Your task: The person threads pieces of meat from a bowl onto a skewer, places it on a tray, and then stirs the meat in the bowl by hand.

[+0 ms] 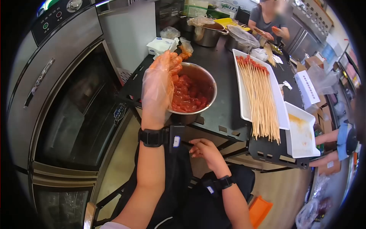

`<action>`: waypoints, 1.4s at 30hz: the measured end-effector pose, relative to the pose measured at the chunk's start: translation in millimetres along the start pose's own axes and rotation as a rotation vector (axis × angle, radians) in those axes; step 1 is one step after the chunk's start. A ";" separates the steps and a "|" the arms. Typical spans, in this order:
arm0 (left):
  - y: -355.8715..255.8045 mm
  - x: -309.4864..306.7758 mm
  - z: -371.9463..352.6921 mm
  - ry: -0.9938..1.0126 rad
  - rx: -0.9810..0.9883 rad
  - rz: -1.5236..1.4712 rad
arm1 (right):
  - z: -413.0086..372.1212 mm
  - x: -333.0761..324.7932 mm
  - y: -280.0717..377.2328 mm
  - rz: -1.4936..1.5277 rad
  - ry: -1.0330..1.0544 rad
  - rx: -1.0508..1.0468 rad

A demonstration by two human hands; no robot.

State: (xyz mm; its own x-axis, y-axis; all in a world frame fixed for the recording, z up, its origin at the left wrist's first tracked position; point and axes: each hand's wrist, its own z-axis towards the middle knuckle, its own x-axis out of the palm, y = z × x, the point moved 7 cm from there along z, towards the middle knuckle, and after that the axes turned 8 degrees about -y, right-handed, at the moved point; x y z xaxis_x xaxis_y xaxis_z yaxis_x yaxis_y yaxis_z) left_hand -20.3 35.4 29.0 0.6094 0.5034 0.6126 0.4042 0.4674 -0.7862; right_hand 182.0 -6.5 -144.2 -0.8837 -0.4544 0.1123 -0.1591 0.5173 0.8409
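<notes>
My left hand (161, 76), in a clear plastic glove stained orange-red, is at the left rim of a round metal pot (214, 89). Its fingers are bent and close together; what they hold, if anything, cannot be made out. Red, wet chunks that look like meat (188, 95) lie in the pot. Below the table edge, over my lap, my right hand (207, 152) is bare, with loosely bent fingers apart and nothing in them. Right of the pot, a white tray (237, 70) bears many wooden skewers (261, 99) with red pieces at their far ends.
An empty-looking, stained white tray (301, 133) stands at the table's right corner. Behind the pot are a tissue box (162, 45) and a larger pot (207, 36). A person (268, 23) works at the far end; another person's arms (328, 139) show at right. An oven (76, 110) stands left.
</notes>
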 end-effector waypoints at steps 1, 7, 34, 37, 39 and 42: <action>0.7 -1.4 2.2 -0.028 -0.055 -0.042 | 0.5 3.2 0.4 0.008 0.004 -0.005; 6.3 8.9 -6.5 0.058 0.010 0.584 | 0.3 15.2 -5.9 -0.048 0.051 0.018; 32.9 22.9 9.0 0.511 0.005 1.467 | -9.8 9.3 10.3 -0.058 0.065 -0.045; 20.6 31.0 2.8 0.626 0.001 1.441 | -7.7 7.5 11.8 -0.044 0.061 -0.060; 8.8 45.2 -21.7 0.976 0.014 1.881 | -10.8 9.0 13.6 -0.045 0.075 -0.067; 28.0 39.9 -20.0 1.121 -0.013 2.123 | -11.2 11.0 13.9 -0.047 0.084 -0.061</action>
State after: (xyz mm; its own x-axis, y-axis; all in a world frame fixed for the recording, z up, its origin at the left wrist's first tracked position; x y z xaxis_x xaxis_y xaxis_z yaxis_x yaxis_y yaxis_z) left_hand 28.9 54.0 29.7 0.0103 -0.3298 -0.9440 -0.9984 0.0484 -0.0279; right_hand 175.0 -12.4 -125.4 -0.8357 -0.5373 0.1139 -0.1698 0.4499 0.8768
